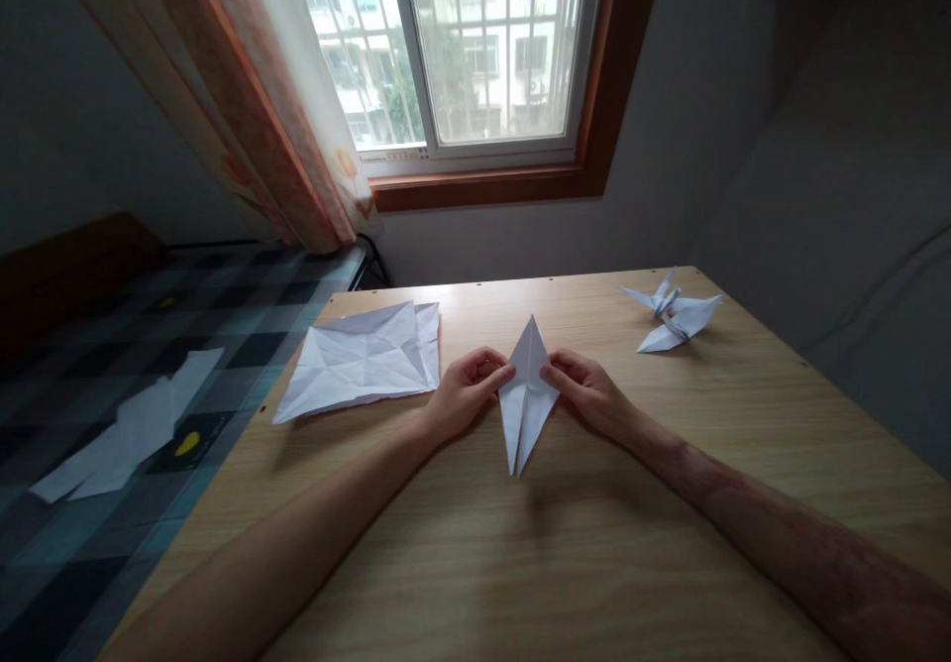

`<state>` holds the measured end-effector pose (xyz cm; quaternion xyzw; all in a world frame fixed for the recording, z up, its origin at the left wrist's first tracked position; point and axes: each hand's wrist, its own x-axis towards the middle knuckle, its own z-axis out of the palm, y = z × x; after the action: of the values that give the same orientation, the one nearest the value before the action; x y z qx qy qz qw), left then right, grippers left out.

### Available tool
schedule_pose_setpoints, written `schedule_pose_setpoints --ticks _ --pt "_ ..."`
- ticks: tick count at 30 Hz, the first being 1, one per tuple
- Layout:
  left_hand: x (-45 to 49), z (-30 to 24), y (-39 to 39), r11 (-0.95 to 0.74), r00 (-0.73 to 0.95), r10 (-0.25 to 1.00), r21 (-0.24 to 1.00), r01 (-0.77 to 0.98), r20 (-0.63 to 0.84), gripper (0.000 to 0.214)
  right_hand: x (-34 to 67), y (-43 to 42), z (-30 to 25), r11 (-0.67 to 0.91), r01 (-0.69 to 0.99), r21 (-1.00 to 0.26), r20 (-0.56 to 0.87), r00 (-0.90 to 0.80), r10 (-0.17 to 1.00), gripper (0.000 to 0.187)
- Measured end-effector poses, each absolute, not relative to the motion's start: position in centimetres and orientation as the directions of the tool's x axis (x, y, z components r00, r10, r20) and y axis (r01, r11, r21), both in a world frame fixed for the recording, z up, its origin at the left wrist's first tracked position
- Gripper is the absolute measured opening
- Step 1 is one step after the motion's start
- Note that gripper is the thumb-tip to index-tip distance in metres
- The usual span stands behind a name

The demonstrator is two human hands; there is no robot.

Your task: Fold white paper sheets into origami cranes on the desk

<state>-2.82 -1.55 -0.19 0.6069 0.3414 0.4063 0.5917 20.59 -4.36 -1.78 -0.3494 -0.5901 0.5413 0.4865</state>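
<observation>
Between my hands is a piece of white paper folded into a long diamond (529, 385), its closed point away from me and two narrow legs split toward me. My left hand (475, 385) pinches its left corner between thumb and fingers. On the opposite corner, my right hand (583, 383) has the same kind of pinch. The folded paper is held just over the wooden table (416, 563), and a soft shadow falls below it. Creased, unfolded white sheets (364, 360) lie left of my left hand. Beyond my right hand sit folded paper cranes (676, 315).
A bed with a checked cover (245, 295) stands along the table's left side, with cut white paper strips (141, 429) on it. Behind the table are a window (497, 57) with a brown frame and an orange curtain (260, 97). A grey wall (839, 196) rises at right.
</observation>
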Motion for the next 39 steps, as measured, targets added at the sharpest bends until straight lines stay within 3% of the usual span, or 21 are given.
schedule_pose_setpoints --ticks 8,15,26,34,39 --pt "-2.9 -0.7 -1.0 -0.112 0.376 0.918 0.992 -0.063 0.127 0.050 20.9 -4.8 -1.4 0.222 -0.097 -0.970 0.242 -0.321 0.915 0.030" --pt "-3.1 -0.7 -1.0 -0.361 0.320 0.895 0.926 0.108 0.311 0.041 20.4 -4.7 -1.7 0.284 -0.018 -0.959 0.277 -0.291 0.916 0.023" --pt "-3.0 -0.3 -1.8 -0.203 0.351 0.925 0.970 0.133 0.145 0.047 21.0 -4.9 -1.9 0.195 -0.145 -0.970 0.235 -0.357 0.904 0.038" --pt "-2.9 -0.6 -1.9 -0.236 0.365 0.916 0.958 0.161 0.164 0.042 20.3 -4.6 -1.9 0.279 -0.065 -0.958 0.285 -0.318 0.904 0.040" --pt "-2.9 -0.2 -2.2 -0.235 0.481 0.860 0.968 0.084 0.167 0.041 20.2 -4.6 -2.3 0.260 -0.012 -0.966 0.252 -0.294 0.922 0.038"
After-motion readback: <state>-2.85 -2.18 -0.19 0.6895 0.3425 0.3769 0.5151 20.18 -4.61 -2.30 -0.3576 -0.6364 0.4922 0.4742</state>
